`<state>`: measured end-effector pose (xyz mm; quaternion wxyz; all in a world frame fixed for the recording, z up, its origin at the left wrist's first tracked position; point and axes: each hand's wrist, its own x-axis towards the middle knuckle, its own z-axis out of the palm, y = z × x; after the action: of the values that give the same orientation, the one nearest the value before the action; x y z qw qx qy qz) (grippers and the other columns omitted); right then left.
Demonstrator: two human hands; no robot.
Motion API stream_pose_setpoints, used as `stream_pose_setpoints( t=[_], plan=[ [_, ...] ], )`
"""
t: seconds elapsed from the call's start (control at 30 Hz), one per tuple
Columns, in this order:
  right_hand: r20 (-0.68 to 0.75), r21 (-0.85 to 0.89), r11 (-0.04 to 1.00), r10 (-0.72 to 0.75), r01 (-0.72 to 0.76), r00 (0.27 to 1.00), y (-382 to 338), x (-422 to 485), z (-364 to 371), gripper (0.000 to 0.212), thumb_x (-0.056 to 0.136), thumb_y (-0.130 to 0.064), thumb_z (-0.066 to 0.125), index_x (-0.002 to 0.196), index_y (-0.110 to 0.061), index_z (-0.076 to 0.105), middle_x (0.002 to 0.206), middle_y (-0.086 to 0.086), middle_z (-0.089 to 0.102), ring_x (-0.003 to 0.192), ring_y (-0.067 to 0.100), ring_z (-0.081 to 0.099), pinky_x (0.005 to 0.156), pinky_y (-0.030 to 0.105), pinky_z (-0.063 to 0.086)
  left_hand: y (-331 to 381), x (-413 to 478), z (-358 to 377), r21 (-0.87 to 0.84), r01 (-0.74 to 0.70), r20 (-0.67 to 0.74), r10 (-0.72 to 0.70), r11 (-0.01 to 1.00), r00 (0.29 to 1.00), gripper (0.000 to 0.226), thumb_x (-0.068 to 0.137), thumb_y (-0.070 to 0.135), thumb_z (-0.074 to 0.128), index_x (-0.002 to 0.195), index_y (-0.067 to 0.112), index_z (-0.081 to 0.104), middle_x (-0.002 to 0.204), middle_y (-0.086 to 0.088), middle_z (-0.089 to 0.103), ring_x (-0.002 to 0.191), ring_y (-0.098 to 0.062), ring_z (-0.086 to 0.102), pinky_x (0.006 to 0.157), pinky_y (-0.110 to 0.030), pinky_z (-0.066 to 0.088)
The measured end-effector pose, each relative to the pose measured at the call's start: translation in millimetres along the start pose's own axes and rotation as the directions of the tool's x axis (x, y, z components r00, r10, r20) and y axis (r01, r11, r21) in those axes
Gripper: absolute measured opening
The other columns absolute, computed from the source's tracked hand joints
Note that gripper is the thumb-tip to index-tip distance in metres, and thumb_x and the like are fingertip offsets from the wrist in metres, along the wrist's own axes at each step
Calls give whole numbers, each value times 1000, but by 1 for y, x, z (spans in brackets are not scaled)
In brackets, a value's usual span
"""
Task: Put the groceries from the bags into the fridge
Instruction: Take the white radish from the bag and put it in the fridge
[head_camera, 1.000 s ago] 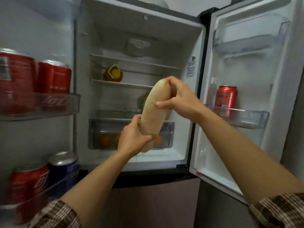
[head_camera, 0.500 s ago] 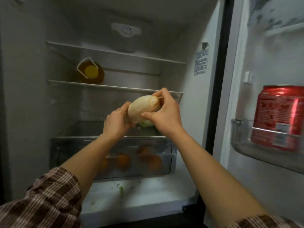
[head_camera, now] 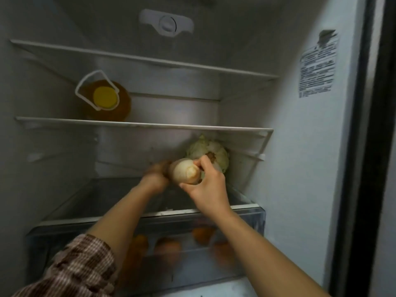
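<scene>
Both my hands hold a long pale vegetable (head_camera: 184, 173), end-on to me, inside the open fridge just above the glass shelf (head_camera: 120, 196) that covers the drawer. My left hand (head_camera: 156, 176) grips its far left side and is blurred. My right hand (head_camera: 207, 185) grips its near end. Right behind the vegetable, in the shelf's back right corner, sits a pale green cabbage (head_camera: 214, 152).
A bottle of amber oil (head_camera: 107, 99) with a yellow cap stands on the middle shelf (head_camera: 171, 125) at the left. Above it runs a top shelf (head_camera: 192, 65). The clear drawer (head_camera: 246, 234) below holds several oranges (head_camera: 202, 234). The fridge's right wall (head_camera: 300, 168) is close.
I have leaned in closer to the fridge. Both hands have carried the vegetable from upright in front of the fridge to lying low and deep over the glass shelf, by the cabbage.
</scene>
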<state>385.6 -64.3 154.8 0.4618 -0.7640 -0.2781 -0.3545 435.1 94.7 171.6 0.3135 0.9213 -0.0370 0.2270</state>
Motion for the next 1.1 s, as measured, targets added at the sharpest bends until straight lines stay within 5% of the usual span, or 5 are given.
stream_pose_setpoints(
  t=[0.13, 0.3, 0.5, 0.67, 1.1],
  plan=[
    [110, -126, 992, 6, 8, 994, 23, 10, 14, 42, 68, -19, 84, 91, -20, 49, 89, -4, 62, 85, 17, 61, 70, 26, 45, -14, 26, -4, -430, 311, 130, -282, 848, 950, 18, 93, 10, 56, 104, 1, 66, 113, -19, 66, 77, -24, 60, 40, -18, 48],
    [179, -119, 992, -22, 44, 984, 34, 12, 25, 42, 68, -24, 85, 97, -17, 55, 96, 1, 68, 90, 17, 63, 76, 32, 49, -22, 43, -2, -534, 367, 182, -320, 762, 930, 17, 88, 32, 63, 86, 15, 64, 83, -9, 66, 69, -18, 61, 54, -25, 47],
    [382, -210, 977, 57, 27, 922, 34, 4, 9, 41, 67, -23, 81, 91, -22, 47, 88, 0, 61, 83, 21, 59, 69, 38, 50, -29, 41, 7, -472, 374, 199, -317, 798, 927, 37, 87, 32, 65, 113, 5, 63, 107, -16, 68, 95, -27, 64, 75, -34, 53],
    [424, 46, 968, 206, -248, 882, 36, 3, 1, 45, 67, 0, 74, 107, -16, 64, 107, 0, 65, 96, 15, 62, 71, 25, 56, -24, 29, 15, -446, 357, 158, -321, 821, 934, 33, 91, 40, 58, 102, 9, 62, 97, -16, 65, 79, -24, 59, 66, -31, 49],
    [319, -161, 969, 229, -185, 920, -4, -37, -20, 53, 81, -22, 70, 131, -13, 56, 127, 6, 62, 117, 21, 57, 98, 30, 44, 11, -81, -15, -271, 167, -233, -233, 948, 944, 30, 90, 25, 58, 113, 10, 70, 116, -10, 69, 115, -24, 59, 95, -32, 45]
  ],
)
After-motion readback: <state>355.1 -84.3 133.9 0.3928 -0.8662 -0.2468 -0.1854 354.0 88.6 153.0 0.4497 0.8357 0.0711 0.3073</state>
